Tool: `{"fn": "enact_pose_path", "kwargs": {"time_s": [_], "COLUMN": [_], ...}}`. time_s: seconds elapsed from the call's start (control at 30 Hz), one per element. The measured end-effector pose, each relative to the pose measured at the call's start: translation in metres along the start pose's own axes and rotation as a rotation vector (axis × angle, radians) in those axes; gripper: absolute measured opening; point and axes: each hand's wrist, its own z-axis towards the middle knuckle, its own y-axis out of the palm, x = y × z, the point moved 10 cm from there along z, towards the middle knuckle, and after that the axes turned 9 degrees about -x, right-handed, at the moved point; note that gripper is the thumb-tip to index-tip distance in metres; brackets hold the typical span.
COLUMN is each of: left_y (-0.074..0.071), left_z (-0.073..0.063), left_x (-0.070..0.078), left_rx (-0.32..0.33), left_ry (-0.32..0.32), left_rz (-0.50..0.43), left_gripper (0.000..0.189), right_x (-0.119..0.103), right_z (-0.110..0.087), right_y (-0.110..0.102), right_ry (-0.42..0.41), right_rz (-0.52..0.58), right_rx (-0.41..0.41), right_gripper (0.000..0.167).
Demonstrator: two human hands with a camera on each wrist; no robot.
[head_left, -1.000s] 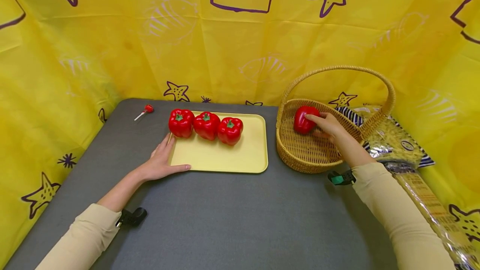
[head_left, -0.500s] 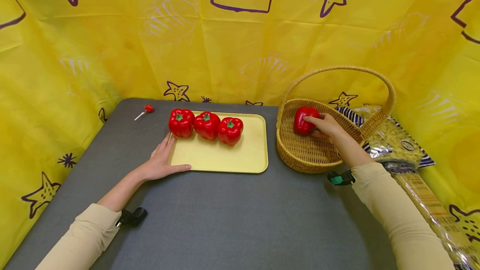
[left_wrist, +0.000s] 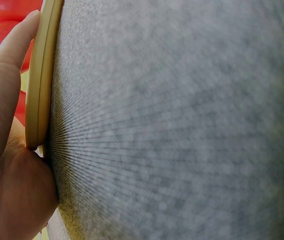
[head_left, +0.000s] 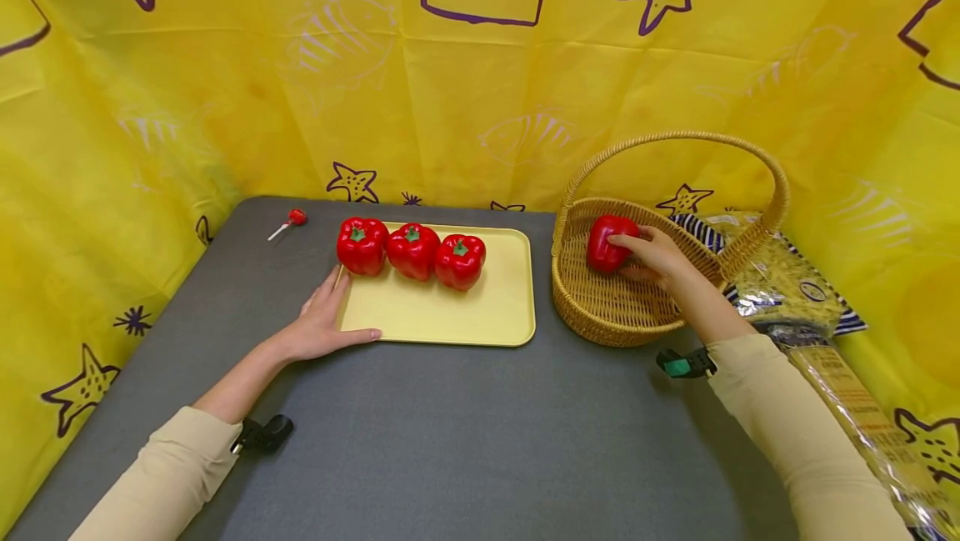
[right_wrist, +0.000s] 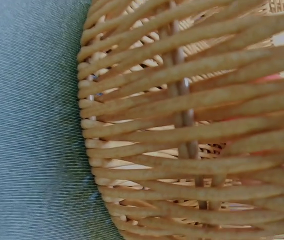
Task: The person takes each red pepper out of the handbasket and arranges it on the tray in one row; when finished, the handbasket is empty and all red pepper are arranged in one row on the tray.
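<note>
Inside the wicker basket (head_left: 600, 323), my right hand (head_left: 654, 256) grips a red bell pepper (head_left: 609, 242), its thumb across the near side. In the right wrist view the woven basket wall (right_wrist: 192, 135) hides that hand and most of the pepper. My left hand (head_left: 324, 326) rests at the left end of the pale yellow tray (head_left: 450, 320), fingers straight along its side and thumb on the front rim. The left wrist view shows the thumb (left_wrist: 6, 65) lying along the tray edge (left_wrist: 42, 75). Three red peppers (head_left: 411, 252) with green stems stand in a row on the tray.
A red lollipop (head_left: 288, 222) lies at the table's back left. The basket's tall handle (head_left: 675, 136) arches over its opening. Plastic-wrapped packages (head_left: 802, 291) lie right of the basket, near the right arm. A yellow patterned curtain (head_left: 450, 91) encloses the grey table (head_left: 465, 433).
The right hand and its pepper have shifted only very slightly within the basket, the thumb lying a little lower on it. The left hand, tray and row of peppers stay put.
</note>
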Motion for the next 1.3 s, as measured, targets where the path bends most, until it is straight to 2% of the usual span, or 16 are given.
{"fn": "enact_pose_path", "kwargs": {"time_s": [0.33, 0.73, 0.97, 1.3], "left_y": [-0.001, -0.001, -0.001, -0.001], "left_z": [-0.002, -0.002, -0.002, -0.001], "left_x": [0.001, 0.001, 0.002, 0.001], "left_rx": [-0.007, -0.008, -0.006, -0.009], "left_ry": [-0.002, -0.002, -0.003, -0.003], "left_rz": [-0.007, -0.006, -0.006, -0.009], "left_gripper": [0.117, 0.117, 0.117, 0.118], "right_x": [-0.003, -0.008, -0.010, -0.019], "right_z": [-0.015, -0.043, -0.056, -0.073], "right_y": [0.002, 0.014, 0.019, 0.030], "right_ry": [-0.036, -0.111, -0.141, -0.180], "right_rz": [0.012, 0.001, -0.033, -0.095], "right_rx": [0.011, 0.010, 0.031, 0.020], "right_gripper": [0.088, 0.088, 0.086, 0.084]}}
